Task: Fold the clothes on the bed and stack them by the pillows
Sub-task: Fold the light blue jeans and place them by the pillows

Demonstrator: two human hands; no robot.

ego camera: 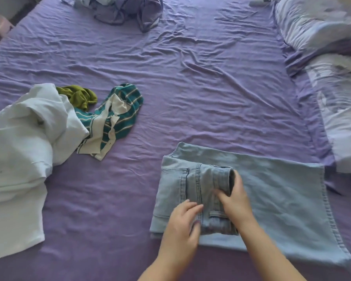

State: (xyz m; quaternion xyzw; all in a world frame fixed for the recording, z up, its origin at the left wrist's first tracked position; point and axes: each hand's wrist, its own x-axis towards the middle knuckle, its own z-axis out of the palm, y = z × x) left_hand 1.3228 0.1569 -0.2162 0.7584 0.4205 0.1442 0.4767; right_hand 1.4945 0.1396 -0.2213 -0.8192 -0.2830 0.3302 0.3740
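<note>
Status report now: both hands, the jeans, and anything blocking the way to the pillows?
Both hands on jeans: left hand and right hand grip the folded waist. Jeans half folded. Way to pillows open sheet; unfolded clothes lie on the left.

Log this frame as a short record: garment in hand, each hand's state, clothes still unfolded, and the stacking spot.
garment in hand: light blue jeans, partly folded, waistband end doubled over the legs
left hand: fingers curled on the folded denim edge
right hand: grips the waistband fold
still unfolded: white garment, teal striped shirt, olive green cloth, bluish heap at the far edge
stacking spot: pillows on the right, no stack visible there
surface: purple sheet
</note>
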